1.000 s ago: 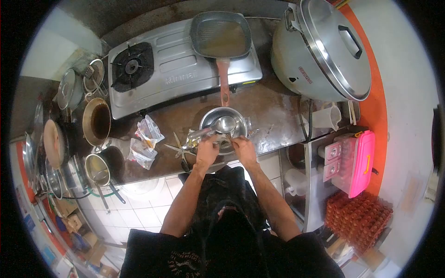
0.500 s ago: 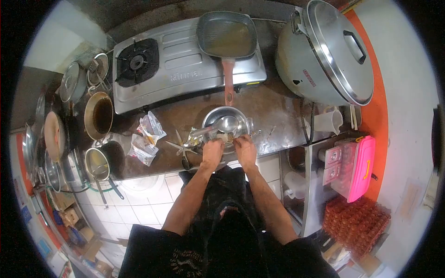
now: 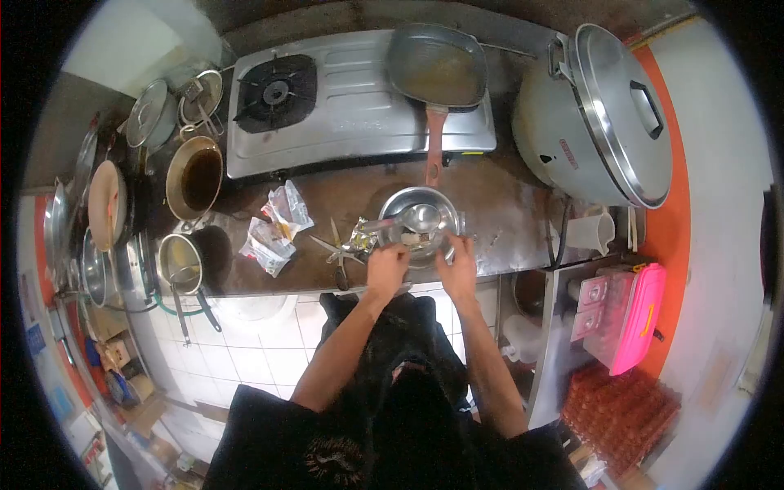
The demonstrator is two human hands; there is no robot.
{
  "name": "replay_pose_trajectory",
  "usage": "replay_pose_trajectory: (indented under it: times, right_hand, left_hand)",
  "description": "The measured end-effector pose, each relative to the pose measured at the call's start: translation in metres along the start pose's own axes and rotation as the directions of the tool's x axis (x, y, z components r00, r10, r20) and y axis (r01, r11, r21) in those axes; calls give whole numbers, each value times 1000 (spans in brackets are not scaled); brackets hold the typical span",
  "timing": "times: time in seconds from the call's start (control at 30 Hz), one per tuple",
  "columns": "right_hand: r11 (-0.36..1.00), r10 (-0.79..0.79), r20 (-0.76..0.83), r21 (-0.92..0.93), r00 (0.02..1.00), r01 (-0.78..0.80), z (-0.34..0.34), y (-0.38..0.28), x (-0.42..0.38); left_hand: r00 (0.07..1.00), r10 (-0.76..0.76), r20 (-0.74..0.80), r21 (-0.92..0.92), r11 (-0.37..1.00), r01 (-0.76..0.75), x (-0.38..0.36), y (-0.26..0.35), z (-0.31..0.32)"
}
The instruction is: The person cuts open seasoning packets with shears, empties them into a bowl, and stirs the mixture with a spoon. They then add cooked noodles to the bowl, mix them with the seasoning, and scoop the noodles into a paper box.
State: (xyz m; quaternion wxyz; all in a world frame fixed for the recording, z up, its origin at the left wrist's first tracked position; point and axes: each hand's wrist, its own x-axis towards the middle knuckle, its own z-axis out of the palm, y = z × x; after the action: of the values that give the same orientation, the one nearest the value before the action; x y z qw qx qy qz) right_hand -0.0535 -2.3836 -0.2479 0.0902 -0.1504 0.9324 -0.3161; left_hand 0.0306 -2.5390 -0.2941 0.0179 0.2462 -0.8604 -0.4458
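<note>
A metal bowl (image 3: 390, 201) stands near the counter's front edge. A large metal spoon (image 3: 421, 217) lies across it, and pale pieces (image 3: 414, 239) show inside. My left hand (image 3: 388, 268) is at the bowl's near left rim with its fingers curled together; what they hold, if anything, is hidden. At the near right rim, my right hand (image 3: 461, 265) has thumb and fingers pinched around something too small to name. Left of the bowl lie a crumpled foil wrapper (image 3: 362, 238) and open scissors (image 3: 337, 251).
Torn white-and-red packaging (image 3: 278, 233) lies farther left on the counter (image 3: 359, 193). Behind stands a gas stove (image 3: 351, 122) bearing a square grill pan (image 3: 438, 69), its handle pointing toward me. A large rice cooker (image 3: 584, 122) is at right, several pans and a saucepan (image 3: 181, 265) at left.
The view has shifted, so the counter things appear farther right. My hands have moved a little apart, the right one toward the bowl's right rim.
</note>
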Motion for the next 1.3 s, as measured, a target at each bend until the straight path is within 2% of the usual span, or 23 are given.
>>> replay_pose_trajectory:
  times: [0.03, 0.07, 0.13, 0.17, 0.23, 0.3, 0.37, 0.5, 0.57, 0.6, 0.67, 0.7, 0.8, 0.9, 0.93, 1.0, 1.03, 1.07, 1.1, 1.17, 1.2, 1.23, 1.3]
  right_hand:
    - [993, 50, -8, 107, 999, -49, -5, -10, -3]
    - [993, 41, -3, 111, 999, -40, 0, -9, -10]
    - [988, -139, 71, 83, 988, 133, 15, -1, -28]
    - [987, -140, 74, 86, 987, 133, 22, -6, -36]
    - [962, -55, 480, 260, 876, -82, 44, -28, -54]
    - [976, -86, 483, 216, 871, -23, 94, -33, -69]
    - [985, -114, 486, 172, 866, 33, 135, -42, -77]
    - [999, -4, 342, 35, 940, -8, 210, -51, -62]
    - [950, 309, 98, -79, 946, -302, 221, -77, -43]
    - [950, 309, 104, -72, 945, -303, 238, -75, -41]
    - [903, 234, -158, -329, 959, -275, 277, -60, -36]
    - [907, 235, -154, -322, 960, -273, 281, -62, -32]
    - [801, 596, 65, -122, 800, -587, 266, -73, -16]
    - [902, 425, 9, 75, 905, -425, 264, -62, -14]
    - [945, 315, -103, 123, 943, -303, 255, -76, -18]
    - [972, 208, -18, 112, 978, -204, 228, -106, -28]
    - [988, 92, 77, 117, 993, -101, 212, -122, -34]
    - [963, 99, 263, 217, 960, -159, 195, -139, -43]
    - [924, 81, 439, 303, 895, -232, 182, -149, -52]
    - [853, 13, 550, 429, 835, -296, 170, -154, -64]
    - [757, -77, 646, 533, 759, -377, 167, -154, -68]
    - [757, -78, 647, 534, 759, -377, 178, -138, -71]
    - [971, 65, 230, 210, 971, -115, 205, -105, -69]
  left_hand:
    - [995, -93, -32, -121, 989, 89, -8, -3, -13]
    - [983, -180, -46, -87, 981, 176, -17, -9, -32]
    - [956, -165, -241, -39, 986, 161, -34, -45, -70]
    - [915, -283, -287, -13, 956, 291, -41, -80, -78]
    - [890, -210, -406, 28, 970, 242, -48, -116, -112]
    - [821, -381, -426, -33, 913, 406, -47, -147, -126]
    - [854, -353, -382, 35, 918, 395, -44, -155, -137]
    - [900, -309, -306, 195, 905, 377, -47, -156, -149]
    - [919, -252, -304, 186, 930, 317, -57, -161, -154]
    - [914, -272, -301, 162, 930, 330, -63, -151, -160]
    - [907, -292, -305, 144, 927, 347, -78, -135, -170]
    - [906, -320, -276, 77, 933, 352, -87, -134, -174]
    - [907, -365, -212, -10, 928, 371, -110, -143, -181]
    - [902, -413, -126, -111, 910, 400, -112, -158, -177]
    - [917, -381, -120, -272, 901, 339, -111, -163, -173]
    - [933, -342, -113, -432, 862, 263, -100, -173, -160]
    - [918, -374, -129, -592, 772, 231, -90, -177, -149]
    - [901, -411, -138, -730, 657, 188, -83, -178, -143]
    - [904, -407, -134, -734, 654, 185, -77, -176, -147]
    - [865, -397, 306, -809, 370, 456, -70, -174, -163]
    - [889, -378, 257, -833, 380, 402, -71, -189, -152]
    - [889, -379, 256, -833, 380, 402, -75, -187, -155]
    - [820, -509, 261, -932, 89, 351, -79, -181, -166]
